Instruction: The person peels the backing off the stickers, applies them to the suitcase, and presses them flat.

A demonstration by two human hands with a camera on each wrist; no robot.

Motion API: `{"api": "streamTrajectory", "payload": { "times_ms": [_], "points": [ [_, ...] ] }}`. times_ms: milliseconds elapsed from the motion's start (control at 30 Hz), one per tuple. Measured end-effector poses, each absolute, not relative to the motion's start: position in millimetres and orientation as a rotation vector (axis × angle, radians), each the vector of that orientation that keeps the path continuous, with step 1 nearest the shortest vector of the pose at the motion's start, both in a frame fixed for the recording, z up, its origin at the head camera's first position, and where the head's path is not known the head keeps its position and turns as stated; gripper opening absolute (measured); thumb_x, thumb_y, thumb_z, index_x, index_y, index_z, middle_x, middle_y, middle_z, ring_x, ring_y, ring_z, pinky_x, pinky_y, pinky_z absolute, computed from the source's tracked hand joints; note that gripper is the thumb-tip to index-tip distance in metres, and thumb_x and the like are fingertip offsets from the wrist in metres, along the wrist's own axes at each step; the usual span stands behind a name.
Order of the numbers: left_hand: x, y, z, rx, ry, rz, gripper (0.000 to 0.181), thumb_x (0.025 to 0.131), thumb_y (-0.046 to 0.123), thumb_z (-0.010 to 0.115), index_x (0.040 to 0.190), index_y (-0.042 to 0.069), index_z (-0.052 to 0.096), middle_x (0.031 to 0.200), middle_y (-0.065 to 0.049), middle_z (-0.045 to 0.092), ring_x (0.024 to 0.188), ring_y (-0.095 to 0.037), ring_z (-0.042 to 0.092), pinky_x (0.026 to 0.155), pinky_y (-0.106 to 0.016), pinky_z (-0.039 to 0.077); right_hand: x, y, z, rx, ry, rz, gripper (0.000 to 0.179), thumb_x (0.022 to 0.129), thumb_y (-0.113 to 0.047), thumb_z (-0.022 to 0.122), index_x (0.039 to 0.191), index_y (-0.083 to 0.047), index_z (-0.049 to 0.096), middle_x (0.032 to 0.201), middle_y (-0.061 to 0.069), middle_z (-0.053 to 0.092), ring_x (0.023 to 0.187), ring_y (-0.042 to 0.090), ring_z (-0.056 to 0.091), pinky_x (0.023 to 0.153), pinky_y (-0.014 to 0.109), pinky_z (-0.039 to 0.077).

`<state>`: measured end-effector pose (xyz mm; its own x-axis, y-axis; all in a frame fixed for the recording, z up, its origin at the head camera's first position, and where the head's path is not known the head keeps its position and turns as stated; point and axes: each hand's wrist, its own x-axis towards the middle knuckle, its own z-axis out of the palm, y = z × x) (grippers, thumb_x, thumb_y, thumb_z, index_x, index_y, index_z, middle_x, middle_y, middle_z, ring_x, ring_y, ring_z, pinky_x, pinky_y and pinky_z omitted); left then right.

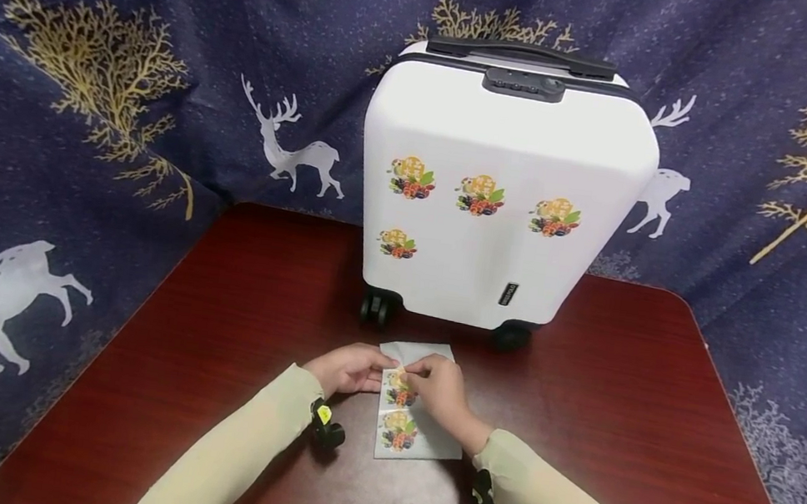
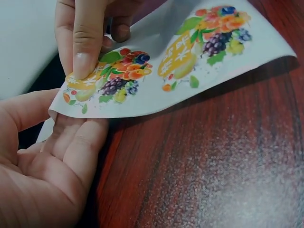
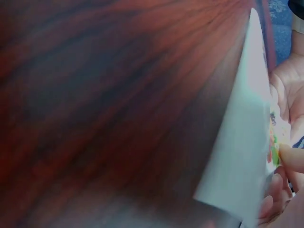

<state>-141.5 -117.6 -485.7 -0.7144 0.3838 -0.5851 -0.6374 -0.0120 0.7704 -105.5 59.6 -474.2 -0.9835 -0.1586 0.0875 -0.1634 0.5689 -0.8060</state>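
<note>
A white sticker sheet (image 1: 429, 438) with two printed fruit stickers lies over the dark red table, its left side raised and bent. My left hand (image 1: 353, 369) holds the sheet's left edge near the upper sticker, fingers underneath and thumb at the corner (image 2: 28, 156). My right hand (image 1: 441, 391) pinches the yellow top of the upper fruit sticker (image 2: 126, 73), its thumb over the print. The lower fruit sticker (image 1: 398, 430) lies flat on the sheet nearer to me. In the right wrist view the blank part of the sheet (image 3: 237, 142) curls up beside the hands.
A white suitcase (image 1: 494, 255) with a black handle stands upright behind the sheet. Several fruit stickers (image 1: 482, 195) are on its front, three in a row and one below at left. The dark red table (image 1: 256, 284) meets a blue deer-print cloth (image 1: 306, 63) at the back.
</note>
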Motion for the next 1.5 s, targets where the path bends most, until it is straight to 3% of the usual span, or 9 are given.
{"api": "streamTrajectory", "payload": {
  "times_ms": [167,333,567,900,1167,1500],
  "points": [
    [-140.9,-117.4,-485.9,-0.269,1.553,1.820,0.009,0.104,0.001,0.051,0.101,0.006,0.058,0.079,0.003,0.071,0.078,-0.009,0.071,0.084,-0.026,0.065,-106.5,59.5,-472.3,0.234,-2.802,1.499,0.002,0.083,0.001,0.078,0.083,0.000,0.077,0.078,0.013,0.074,0.062,0.005,0.056,0.057,0.016,0.047],
    [-139.9,-117.5,-485.4,-0.253,1.556,1.826,0.008,0.104,0.003,0.052,0.110,0.004,0.058,0.081,0.003,0.072,0.081,-0.009,0.072,0.084,-0.026,0.065,-106.6,59.6,-470.2,0.180,-2.817,1.555,0.007,0.084,0.003,0.077,0.079,-0.001,0.074,0.076,0.012,0.073,0.055,0.008,0.059,0.052,0.017,0.046],
    [-140.0,-113.3,-486.4,-0.302,1.601,1.821,0.005,0.103,0.003,0.055,0.107,0.004,0.058,0.077,0.003,0.072,0.076,-0.008,0.072,0.079,-0.025,0.065,-107.1,62.8,-473.2,0.203,-2.832,1.529,0.005,0.086,0.003,0.076,0.081,0.002,0.074,0.081,0.014,0.074,0.058,0.012,0.063,0.052,0.017,0.045],
    [-140.8,-107.5,-483.0,-0.367,1.677,1.757,0.004,0.101,0.001,0.059,0.104,0.003,0.056,0.076,-0.002,0.070,0.073,-0.010,0.071,0.081,-0.028,0.066,-109.9,66.2,-475.3,0.226,-2.903,1.465,0.008,0.088,0.002,0.073,0.080,0.000,0.073,0.080,0.011,0.073,0.064,0.008,0.055,0.059,0.019,0.046],
    [-146.1,-104.8,-479.7,-0.331,1.799,1.686,0.021,0.098,-0.004,0.061,0.118,-0.009,0.059,0.082,-0.008,0.070,0.077,-0.014,0.072,0.082,-0.033,0.067,-114.6,67.4,-475.2,0.316,-2.958,1.397,0.008,0.089,0.001,0.073,0.081,0.000,0.072,0.080,0.011,0.073,0.067,0.008,0.055,0.061,0.018,0.046],
    [-148.4,-107.2,-485.0,-0.312,1.819,1.676,0.030,0.098,-0.005,0.061,0.127,-0.011,0.058,0.087,-0.007,0.070,0.078,-0.012,0.070,0.083,-0.030,0.067,-117.2,67.2,-474.8,0.342,-2.992,1.413,0.011,0.091,0.005,0.068,0.081,0.001,0.071,0.075,0.009,0.070,0.059,0.008,0.055,0.051,0.016,0.044]
  ]
}}
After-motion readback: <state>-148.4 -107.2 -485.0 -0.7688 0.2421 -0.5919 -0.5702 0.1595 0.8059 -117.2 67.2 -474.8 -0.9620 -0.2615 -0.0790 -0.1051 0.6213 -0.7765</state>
